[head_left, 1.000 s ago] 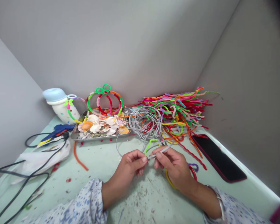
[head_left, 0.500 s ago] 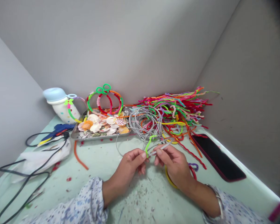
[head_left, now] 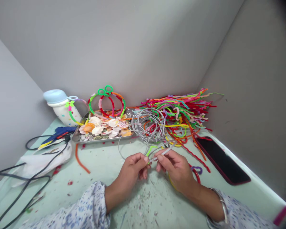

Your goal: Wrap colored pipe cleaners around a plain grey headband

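My left hand (head_left: 134,167) pinches a bright green pipe cleaner (head_left: 152,149) between thumb and forefinger, close to one end of a thin grey strip (head_left: 166,150). The pipe cleaner's loose end bends up and to the right. My right hand (head_left: 177,167) is closed on the grey strip, which slants up past its fingers. Just beyond both hands lies a coil of grey wire (head_left: 149,125). Partly under my right hand are a red ring (head_left: 196,174) and a purple pipe cleaner (head_left: 198,169). The exact contact at my left fingertips is hidden.
A metal tray (head_left: 105,140) of seashells (head_left: 97,130) stands at the back, with pipe-cleaner hoops (head_left: 113,103) above it. A white bottle (head_left: 64,111), plastic bag (head_left: 52,160) and black cable (head_left: 30,180) are left. Many pipe cleaners (head_left: 181,109) and a phone (head_left: 222,160) lie right.
The green pipe cleaner's loose end has tipped lower and toward the right. Both hands have drawn slightly closer, still pinching.
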`<state>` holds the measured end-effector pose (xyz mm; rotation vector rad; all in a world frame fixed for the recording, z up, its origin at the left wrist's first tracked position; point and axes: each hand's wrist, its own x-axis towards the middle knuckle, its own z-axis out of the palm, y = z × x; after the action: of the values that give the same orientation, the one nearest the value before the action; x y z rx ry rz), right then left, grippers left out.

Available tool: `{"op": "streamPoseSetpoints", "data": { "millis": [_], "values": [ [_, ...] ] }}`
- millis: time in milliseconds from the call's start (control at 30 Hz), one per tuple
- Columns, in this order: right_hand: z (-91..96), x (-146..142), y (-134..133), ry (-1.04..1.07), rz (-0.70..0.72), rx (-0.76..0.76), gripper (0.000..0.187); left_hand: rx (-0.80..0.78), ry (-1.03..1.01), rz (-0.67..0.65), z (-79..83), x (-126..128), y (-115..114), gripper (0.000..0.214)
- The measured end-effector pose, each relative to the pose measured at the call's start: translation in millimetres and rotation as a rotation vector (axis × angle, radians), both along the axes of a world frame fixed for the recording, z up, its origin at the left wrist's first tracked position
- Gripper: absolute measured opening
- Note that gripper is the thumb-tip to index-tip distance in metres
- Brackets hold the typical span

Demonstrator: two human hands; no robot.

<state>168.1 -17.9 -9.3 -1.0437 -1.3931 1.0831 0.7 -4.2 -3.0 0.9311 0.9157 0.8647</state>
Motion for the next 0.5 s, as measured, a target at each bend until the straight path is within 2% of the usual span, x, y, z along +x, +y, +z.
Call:
{"op": "streamPoseSetpoints", "data": {
  "millis": [400, 500],
  "values": [
    [1.9, 2.6, -1.4, 0.033, 0.069, 0.006, 0.02, -0.018, 0.023, -0.027, 2.1, -2.0, -2.1, 0.028],
    [2.0, 2.0, -1.0, 0.023, 0.045, 0.006, 0.02, 0.001, 0.024, -0.021, 2.7, -1.7, -3.0, 0.029]
  ]
}}
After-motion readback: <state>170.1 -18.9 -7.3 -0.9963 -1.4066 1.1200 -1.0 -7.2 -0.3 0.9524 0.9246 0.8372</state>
